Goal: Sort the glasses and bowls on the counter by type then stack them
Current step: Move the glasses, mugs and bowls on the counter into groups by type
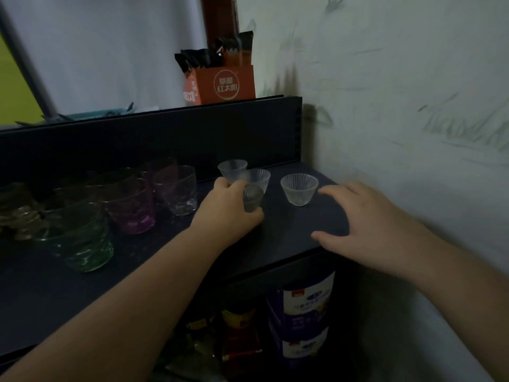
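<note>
Bench (pixel 289 238), sorting stage. My left hand (pixel 228 208) grips one small grey glass (pixel 252 198), just before two ribbed clear bowls (pixel 257 179). A third bowl (pixel 299 188) stands apart. My right hand (pixel 366 227) hovers spread, holding nothing. Coloured glasses (pixel 129 208) cluster left. Next: move the grey glass toward them.

Left hand (pixel 228 205) reaches forward, its grip curled closed; right hand (pixel 366 216) hovers palm-down, fingers spread.

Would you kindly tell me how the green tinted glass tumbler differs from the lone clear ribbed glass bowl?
The green tinted glass tumbler is coloured, taller and at the counter's left; the clear ribbed glass bowl is colourless, shallower, flared and near the right hand. Both stand upright, unheld.
</note>
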`<state>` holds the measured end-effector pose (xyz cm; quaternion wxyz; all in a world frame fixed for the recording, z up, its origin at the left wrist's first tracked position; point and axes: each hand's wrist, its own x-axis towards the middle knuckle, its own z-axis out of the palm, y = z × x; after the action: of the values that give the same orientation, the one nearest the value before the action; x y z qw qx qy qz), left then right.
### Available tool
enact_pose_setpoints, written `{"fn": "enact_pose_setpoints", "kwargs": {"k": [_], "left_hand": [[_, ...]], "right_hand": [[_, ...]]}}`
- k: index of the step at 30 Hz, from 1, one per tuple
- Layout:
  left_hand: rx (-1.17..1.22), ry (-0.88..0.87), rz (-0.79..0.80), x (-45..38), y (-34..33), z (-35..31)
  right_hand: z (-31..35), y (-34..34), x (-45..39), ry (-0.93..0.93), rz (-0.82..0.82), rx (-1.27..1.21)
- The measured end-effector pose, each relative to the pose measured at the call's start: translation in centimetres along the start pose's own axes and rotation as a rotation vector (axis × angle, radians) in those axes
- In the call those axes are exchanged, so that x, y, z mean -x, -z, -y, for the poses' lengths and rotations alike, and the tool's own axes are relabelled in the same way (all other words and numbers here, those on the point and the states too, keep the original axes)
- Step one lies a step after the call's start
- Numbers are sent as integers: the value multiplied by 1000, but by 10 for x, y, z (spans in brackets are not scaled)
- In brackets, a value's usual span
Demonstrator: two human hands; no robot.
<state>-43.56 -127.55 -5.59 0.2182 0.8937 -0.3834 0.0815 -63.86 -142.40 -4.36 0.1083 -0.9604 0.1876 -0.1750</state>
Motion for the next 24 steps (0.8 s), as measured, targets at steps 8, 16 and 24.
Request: {"fn": "enact_pose_setpoints", "kwargs": {"k": [8, 16, 24], "left_hand": [[-12, 5, 7, -24, -10, -2], [37, 5, -5, -3, -2, -1], [-164, -35, -46, 106, 54, 20]], "right_hand": [[-5, 1, -9, 33, 23, -17], [2, -5, -12, 118, 33, -5], [46, -16, -25, 306, 15, -9]]}}
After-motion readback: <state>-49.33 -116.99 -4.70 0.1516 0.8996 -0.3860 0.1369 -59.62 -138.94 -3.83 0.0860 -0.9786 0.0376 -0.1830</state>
